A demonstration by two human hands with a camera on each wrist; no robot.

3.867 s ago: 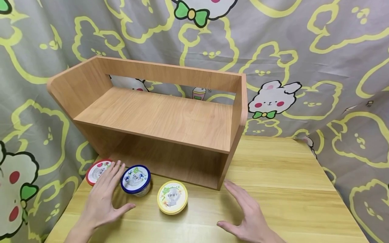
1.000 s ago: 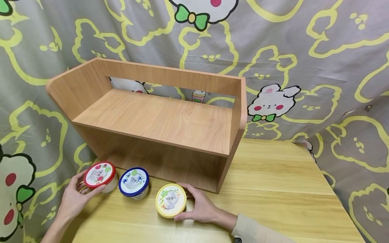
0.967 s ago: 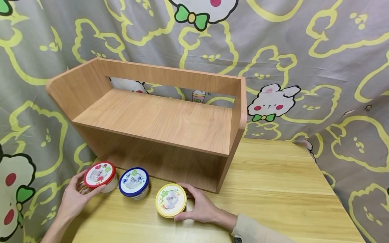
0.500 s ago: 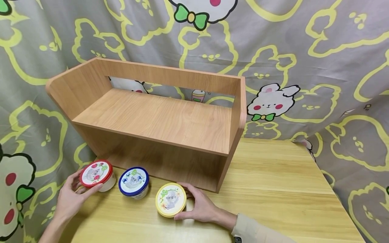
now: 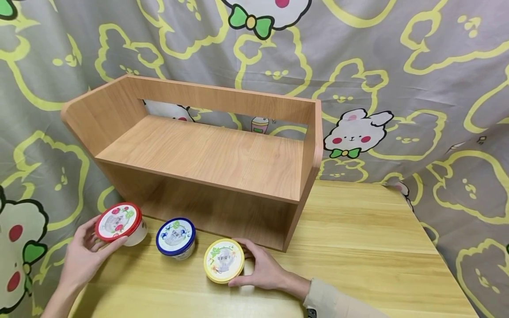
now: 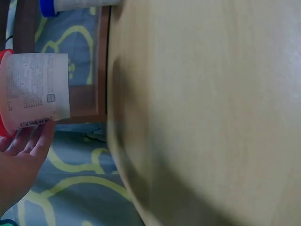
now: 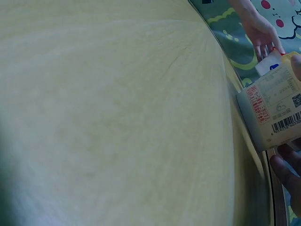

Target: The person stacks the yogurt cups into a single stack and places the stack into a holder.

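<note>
My left hand (image 5: 81, 256) grips a red-lidded tub (image 5: 118, 221) with a berry print, thumb at the near side and fingers round the far left. In the left wrist view the pale wall of this red-lidded tub (image 6: 37, 87) hangs apart from the tabletop. A blue-lidded tub (image 5: 175, 236) stands untouched in front of the shelf. To its right, a yellow-lidded tub (image 5: 224, 260) is held from the right side by my right hand (image 5: 265, 270), thumb near and fingers behind. Printed label text and a barcode show on the yellow-lidded tub (image 7: 277, 106) in the right wrist view.
A two-level wooden shelf (image 5: 207, 154) stands behind the tubs, with an open lower compartment. Light wood tabletop (image 5: 377, 247) extends to the right. A grey curtain (image 5: 417, 88) with yellow cartoon outlines hangs behind and at both sides.
Both hands came from open poses to grip the outer tubs. Over the last second my left hand has moved the red-lidded tub leftward, away from the blue-lidded one; the right hand stays put.
</note>
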